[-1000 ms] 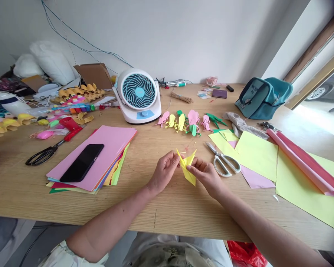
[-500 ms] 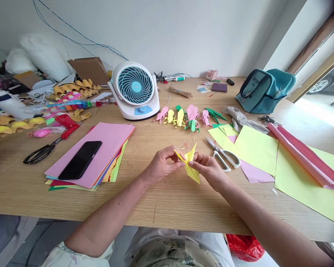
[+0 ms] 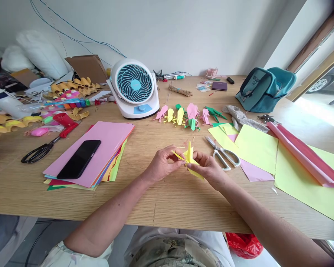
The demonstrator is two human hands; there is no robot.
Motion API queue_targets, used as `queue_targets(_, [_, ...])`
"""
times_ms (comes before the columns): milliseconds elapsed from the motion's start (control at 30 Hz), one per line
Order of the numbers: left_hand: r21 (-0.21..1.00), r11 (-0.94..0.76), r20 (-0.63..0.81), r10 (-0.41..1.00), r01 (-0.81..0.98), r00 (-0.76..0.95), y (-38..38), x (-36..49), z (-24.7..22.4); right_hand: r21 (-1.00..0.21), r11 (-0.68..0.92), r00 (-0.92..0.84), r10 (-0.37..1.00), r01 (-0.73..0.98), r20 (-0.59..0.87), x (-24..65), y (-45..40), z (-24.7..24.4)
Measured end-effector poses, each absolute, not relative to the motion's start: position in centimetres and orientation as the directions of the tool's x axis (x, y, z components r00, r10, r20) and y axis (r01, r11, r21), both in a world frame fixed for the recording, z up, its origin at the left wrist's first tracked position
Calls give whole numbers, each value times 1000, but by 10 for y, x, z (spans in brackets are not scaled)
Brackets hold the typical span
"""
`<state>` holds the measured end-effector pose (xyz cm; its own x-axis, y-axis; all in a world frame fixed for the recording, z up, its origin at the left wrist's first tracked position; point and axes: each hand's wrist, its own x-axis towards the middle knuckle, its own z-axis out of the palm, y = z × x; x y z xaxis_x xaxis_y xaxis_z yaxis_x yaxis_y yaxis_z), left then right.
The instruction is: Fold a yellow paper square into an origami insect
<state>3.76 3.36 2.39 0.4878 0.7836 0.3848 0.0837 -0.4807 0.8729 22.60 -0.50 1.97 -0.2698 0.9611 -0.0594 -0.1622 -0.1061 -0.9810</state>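
Note:
A folded yellow paper piece (image 3: 189,155) with several pointed flaps is held just above the tabletop between both hands. My left hand (image 3: 167,162) pinches its left point between thumb and fingers. On the other side, my right hand (image 3: 207,167) grips the paper near its centre, thumb on top. White-handled scissors (image 3: 225,154) lie partly spread just beyond the right hand. Farther back stands a row of small folded paper figures in pink, yellow and green, among them a large pink one (image 3: 192,111).
Left: a stack of coloured paper (image 3: 111,137) under a black phone (image 3: 79,158), and black-handled scissors (image 3: 41,151). Behind: a white fan (image 3: 136,89). Right: yellow sheets (image 3: 256,148), a rolled pink-red sheet (image 3: 306,155) and a teal bag (image 3: 265,91). A red plastic bag (image 3: 244,244) sits below the table edge.
The yellow paper has turned in my fingers; one flap now points straight up and its lower flap swings right, under my right hand. Both hands stay nearly in place.

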Motion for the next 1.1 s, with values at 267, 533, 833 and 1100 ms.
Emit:
queue_targets(267, [763,-629,491,715,151,498,32,38,27,-988,-103,-245,967,-115,-73,227,-5,13])
queue_targets(533, [724,-689,559,615,33,556,37,33,24,-953,-199,-307,944,-227,-124,227,-5,16])
queue_targets(833, [682,-732,548,501,-10,670,45,24,27,-827,-434,-412,868,-358,-277,228,-7,12])
queue_targets(1100, [712,-700,452,519,57,725,42,22,32,-814,-451,-425,859,-367,-285,228,-5,13])
